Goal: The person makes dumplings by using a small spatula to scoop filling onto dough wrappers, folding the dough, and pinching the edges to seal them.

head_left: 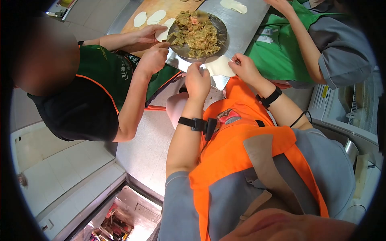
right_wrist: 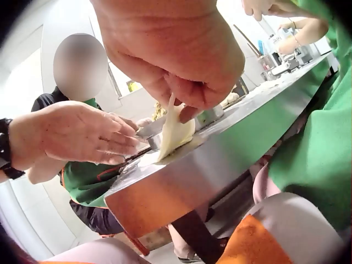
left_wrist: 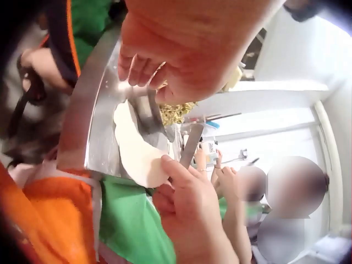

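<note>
A pale, thin dough wrapper (head_left: 220,66) lies partly over the metal table's near edge. My right hand (head_left: 245,69) pinches its right side between thumb and fingers, and in the right wrist view that part of the wrapper (right_wrist: 177,129) is lifted and folded. My left hand (head_left: 197,82) is at the other side of the wrapper, fingers nearly straight and holding nothing in the right wrist view. In the left wrist view a flat grey blade (left_wrist: 192,145) rises beside my right hand's fingers. Just beyond both hands stands a metal bowl (head_left: 223,30) with chopped greenish filling (head_left: 197,38).
On the left a person in a dark green apron (head_left: 100,68) holds another wrapper (head_left: 164,31). Round wrappers (head_left: 156,17) lie on a wooden board (head_left: 136,8). Another person in a green apron (head_left: 277,40) is close on the right. More wrappers (head_left: 234,6) lie on the metal table (head_left: 249,24).
</note>
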`<state>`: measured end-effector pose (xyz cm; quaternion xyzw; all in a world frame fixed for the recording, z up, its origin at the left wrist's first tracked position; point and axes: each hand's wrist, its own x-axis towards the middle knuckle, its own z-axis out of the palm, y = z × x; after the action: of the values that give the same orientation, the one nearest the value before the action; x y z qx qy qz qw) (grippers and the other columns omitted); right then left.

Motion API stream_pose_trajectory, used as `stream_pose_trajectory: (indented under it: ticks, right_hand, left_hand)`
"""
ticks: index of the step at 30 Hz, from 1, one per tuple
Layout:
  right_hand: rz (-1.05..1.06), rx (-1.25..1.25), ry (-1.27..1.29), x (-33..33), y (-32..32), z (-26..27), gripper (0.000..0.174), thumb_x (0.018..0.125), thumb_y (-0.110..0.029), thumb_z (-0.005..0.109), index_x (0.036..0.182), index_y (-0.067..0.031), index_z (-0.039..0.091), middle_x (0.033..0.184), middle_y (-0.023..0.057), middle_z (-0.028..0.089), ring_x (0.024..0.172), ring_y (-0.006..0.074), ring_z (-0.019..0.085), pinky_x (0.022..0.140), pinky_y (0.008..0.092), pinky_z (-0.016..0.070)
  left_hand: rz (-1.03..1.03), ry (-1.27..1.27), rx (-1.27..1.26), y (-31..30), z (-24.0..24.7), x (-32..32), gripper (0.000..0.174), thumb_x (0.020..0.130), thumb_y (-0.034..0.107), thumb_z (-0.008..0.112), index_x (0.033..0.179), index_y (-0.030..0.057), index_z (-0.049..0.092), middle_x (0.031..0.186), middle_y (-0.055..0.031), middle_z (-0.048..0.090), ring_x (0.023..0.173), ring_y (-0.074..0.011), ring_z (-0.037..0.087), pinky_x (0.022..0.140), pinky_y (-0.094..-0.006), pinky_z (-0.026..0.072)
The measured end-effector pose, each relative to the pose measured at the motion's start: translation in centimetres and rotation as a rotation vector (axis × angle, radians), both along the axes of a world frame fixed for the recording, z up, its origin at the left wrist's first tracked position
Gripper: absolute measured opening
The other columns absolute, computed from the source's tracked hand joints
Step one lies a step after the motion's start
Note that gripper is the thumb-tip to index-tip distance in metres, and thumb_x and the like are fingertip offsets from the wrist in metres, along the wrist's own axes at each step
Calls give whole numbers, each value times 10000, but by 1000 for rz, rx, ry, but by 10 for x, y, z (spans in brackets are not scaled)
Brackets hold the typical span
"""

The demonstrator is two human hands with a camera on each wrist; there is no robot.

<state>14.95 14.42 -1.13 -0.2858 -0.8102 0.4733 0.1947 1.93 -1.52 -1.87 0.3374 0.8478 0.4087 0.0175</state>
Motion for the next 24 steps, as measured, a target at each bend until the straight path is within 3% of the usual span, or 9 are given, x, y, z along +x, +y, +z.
stream_pose_trajectory:
  ticks: [1, 4, 6, 7, 10, 11, 14, 20, 24]
  right_hand:
    - [-3, 28, 27, 0, 0, 2, 189, 854, -155, 667, 848, 9, 574, 640, 73, 542, 578, 119, 504, 537, 303, 419]
    - [20, 113, 99, -5, -9, 11, 171, 857, -145, 658, 859, 1, 571, 687, 108, 569, 593, 157, 543, 548, 328, 433]
    - [59, 178, 128, -6, -25, 17, 170, 855, -156, 652, 854, -7, 570, 739, 160, 596, 608, 236, 592, 571, 371, 454]
    - [82, 176, 60, -4, -35, 21, 141, 875, -130, 635, 856, -3, 577, 758, 131, 616, 644, 210, 616, 592, 357, 478]
    - [174, -340, 123, -1, -56, 23, 111, 889, -101, 623, 883, 6, 595, 760, 81, 637, 687, 166, 628, 604, 311, 497]
    - [203, -353, 124, 1, -58, 26, 90, 919, -51, 587, 985, 4, 614, 812, -6, 608, 641, 44, 503, 555, 227, 409]
    - [137, -274, 245, 0, -50, 4, 149, 883, -89, 632, 994, 11, 625, 876, 55, 636, 704, 79, 594, 587, 232, 474]
    - [219, -94, 57, -4, -47, 29, 242, 830, -141, 699, 1039, -27, 656, 900, 51, 628, 667, 112, 543, 603, 259, 452]
    - [254, 27, 61, -8, -41, 29, 250, 817, -171, 714, 1015, -27, 662, 877, 87, 653, 647, 172, 585, 586, 304, 468]
  left_hand:
    - [-3, 64, -8, -3, 11, 3, 244, 915, 176, 604, 1023, -42, 593, 903, -117, 668, 816, -184, 664, 700, -299, 517]
    - [-95, -947, 277, -6, 28, 19, 224, 957, 179, 550, 992, -39, 589, 899, -133, 672, 768, -180, 675, 660, -294, 536]
    - [-80, -1245, 362, -3, 27, 30, 251, 992, 199, 502, 1015, -43, 563, 882, -131, 662, 734, -177, 671, 611, -275, 546]
    - [-39, -1282, 392, -2, 27, 35, 234, 987, 182, 510, 1021, -45, 558, 902, -131, 663, 747, -171, 670, 616, -277, 549]
    - [19, -1212, 435, -3, 23, 39, 202, 970, 140, 538, 1040, -49, 558, 954, -126, 664, 780, -161, 669, 644, -277, 555]
    - [27, -1159, 439, -4, 21, 40, 196, 963, 127, 548, 1046, -50, 561, 969, -124, 665, 790, -158, 669, 656, -277, 557]
    - [-29, -1158, 486, -11, 24, 39, 239, 949, 126, 580, 1113, -47, 563, 980, -114, 657, 783, -155, 648, 681, -271, 555]
    - [-80, -1260, 500, -18, 30, 32, 230, 986, 86, 497, 1132, -68, 585, 1013, -112, 659, 835, -162, 665, 734, -286, 579]
    - [-141, -1232, 466, -20, 30, 28, 246, 998, 90, 475, 1149, -77, 576, 1023, -118, 659, 854, -173, 671, 749, -296, 587]
